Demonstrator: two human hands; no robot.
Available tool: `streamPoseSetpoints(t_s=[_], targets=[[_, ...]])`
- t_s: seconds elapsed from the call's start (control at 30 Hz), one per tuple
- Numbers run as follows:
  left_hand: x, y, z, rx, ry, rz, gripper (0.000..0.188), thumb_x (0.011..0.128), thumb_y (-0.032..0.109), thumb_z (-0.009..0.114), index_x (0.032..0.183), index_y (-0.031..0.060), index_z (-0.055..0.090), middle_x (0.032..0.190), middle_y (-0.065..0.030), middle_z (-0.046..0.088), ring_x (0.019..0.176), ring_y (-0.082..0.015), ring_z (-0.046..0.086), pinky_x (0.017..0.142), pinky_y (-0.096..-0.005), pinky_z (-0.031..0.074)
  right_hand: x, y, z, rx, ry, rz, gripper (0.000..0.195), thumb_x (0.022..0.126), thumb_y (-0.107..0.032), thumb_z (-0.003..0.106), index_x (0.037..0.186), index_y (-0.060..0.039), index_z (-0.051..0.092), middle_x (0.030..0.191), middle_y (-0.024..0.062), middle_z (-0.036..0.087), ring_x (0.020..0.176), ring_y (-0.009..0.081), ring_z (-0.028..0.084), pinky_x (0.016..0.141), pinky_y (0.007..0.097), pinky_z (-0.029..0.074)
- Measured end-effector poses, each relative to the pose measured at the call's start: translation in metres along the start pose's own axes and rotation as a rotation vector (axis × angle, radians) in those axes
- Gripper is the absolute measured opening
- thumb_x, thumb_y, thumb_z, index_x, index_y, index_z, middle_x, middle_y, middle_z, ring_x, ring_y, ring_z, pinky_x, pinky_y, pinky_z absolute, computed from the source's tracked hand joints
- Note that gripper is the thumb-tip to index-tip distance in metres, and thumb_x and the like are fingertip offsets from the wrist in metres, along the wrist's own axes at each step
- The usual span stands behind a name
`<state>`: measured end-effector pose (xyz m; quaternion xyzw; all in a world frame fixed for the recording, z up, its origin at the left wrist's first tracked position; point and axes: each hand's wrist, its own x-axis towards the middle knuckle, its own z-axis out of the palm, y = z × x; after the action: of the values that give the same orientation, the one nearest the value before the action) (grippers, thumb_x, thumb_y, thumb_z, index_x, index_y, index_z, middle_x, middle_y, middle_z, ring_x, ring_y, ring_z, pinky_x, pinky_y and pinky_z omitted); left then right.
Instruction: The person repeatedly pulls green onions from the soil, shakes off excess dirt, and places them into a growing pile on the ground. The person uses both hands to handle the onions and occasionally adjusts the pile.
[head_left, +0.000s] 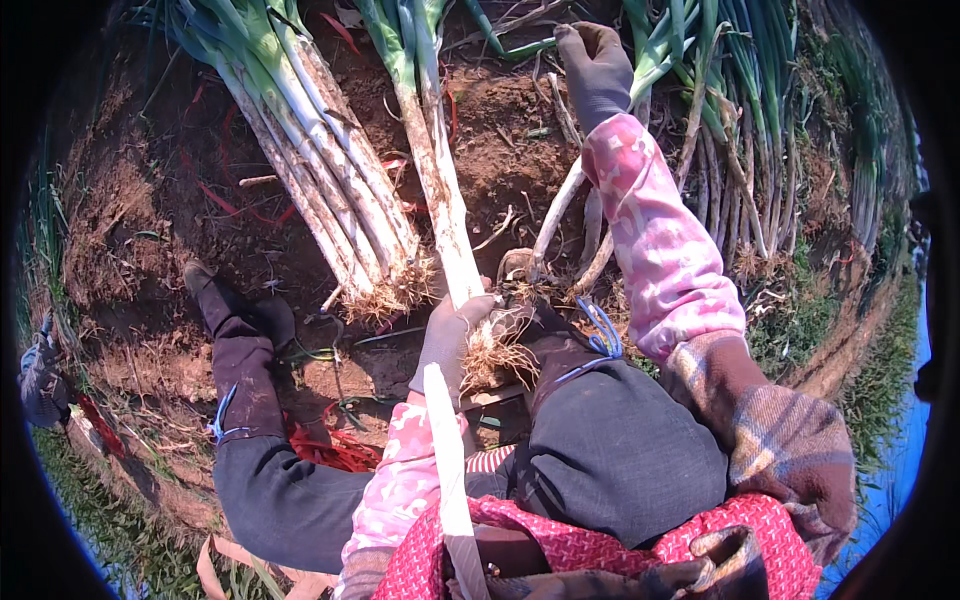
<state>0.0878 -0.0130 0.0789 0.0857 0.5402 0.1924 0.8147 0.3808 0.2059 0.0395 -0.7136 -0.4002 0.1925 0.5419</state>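
My left hand (455, 330), in a grey-brown work glove, grips the root end of a long green onion stalk (442, 202); its hairy roots (499, 352) hang beside the fingers. My right hand (596, 64), gloved too, is raised at the upper right with its fingers curled; a thin green leaf (529, 49) meets its fingertips. A pile of thick green onions (322, 157) lies on the soil left of the held stalk, roots towards me. A few loose stalks (556, 217) lie beneath my right forearm.
More green onions (757, 165) lie in a row at the right. Red plastic strips (330, 446) are by my legs, with others on the soil (112, 247). Blue ties (600, 337) wrap my trouser legs. Part of another person (43, 382) shows at the far left edge. Grass borders the soil.
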Motion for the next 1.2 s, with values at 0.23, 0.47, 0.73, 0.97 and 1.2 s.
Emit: streamPoseSetpoints(t_s=[0.23, 0.47, 0.73, 0.97, 1.2], targets=[[0.013, -0.020, -0.009, 0.055, -0.015, -0.067, 0.041, 0.091, 0.009, 0.074, 0.129, -0.0016, 0.063, 0.109, -0.0054, 0.068, 0.093, -0.0131, 0.067, 0.085, -0.0287, 0.055, -0.134, 0.048, -0.078, -0.042, -0.007, 0.778, 0.039, 0.090, -0.032, 0.077, 0.106, 0.0017, 0.066, 0.091, 0.0064, 0.067, 0.076, 0.0146, 0.062, 0.071, 0.0295, 0.052], [0.018, -0.039, -0.015, 0.053, 0.021, 0.062, 0.038, 0.090, 0.007, 0.075, 0.126, -0.0010, 0.063, 0.108, -0.0075, 0.070, 0.094, -0.0137, 0.068, 0.085, -0.0274, 0.055, -0.130, -0.019, -0.067, -0.129, -0.276, 0.602, 0.043, 0.090, -0.035, 0.072, 0.105, 0.0047, 0.063, 0.085, 0.0181, 0.069, 0.075, 0.0281, 0.069, 0.070, 0.0391, 0.055], [-0.020, -0.012, 0.008, -0.146, -0.178, -0.067, 0.048, 0.089, 0.007, 0.072, 0.131, -0.0047, 0.052, 0.114, -0.0182, 0.071, 0.093, -0.0220, 0.073, 0.081, -0.0332, 0.061, -0.150, -0.024, -0.030, 0.468, -0.240, 1.015, 0.047, 0.097, -0.042, 0.067, 0.105, 0.0033, 0.056, 0.086, 0.0144, 0.067, 0.069, 0.0196, 0.068, 0.061, 0.0345, 0.057], [-0.033, -0.008, -0.002, -0.288, -0.353, -0.157, 0.058, 0.089, 0.010, 0.073, 0.140, -0.0073, 0.051, 0.122, -0.0218, 0.069, 0.100, -0.0290, 0.073, 0.090, -0.0390, 0.061, -0.088, -0.079, 0.037, -0.202, -0.150, -0.077, 0.038, 0.099, -0.024, 0.062, 0.122, 0.0043, 0.054, 0.095, 0.0200, 0.069, 0.084, 0.0313, 0.071, 0.076, 0.0423, 0.058], [-0.029, -0.028, 0.005, -0.522, -0.331, -0.215, 0.036, 0.098, 0.010, 0.070, 0.127, -0.0057, 0.055, 0.106, -0.0159, 0.068, 0.088, -0.0273, 0.070, 0.077, -0.0437, 0.063, -0.081, 0.006, 0.088, -0.434, -0.405, 0.277, 0.050, 0.098, -0.029, 0.064, 0.136, -0.0004, 0.051, 0.105, 0.0261, 0.071, 0.101, 0.0423, 0.071, 0.090, 0.0463, 0.054]])
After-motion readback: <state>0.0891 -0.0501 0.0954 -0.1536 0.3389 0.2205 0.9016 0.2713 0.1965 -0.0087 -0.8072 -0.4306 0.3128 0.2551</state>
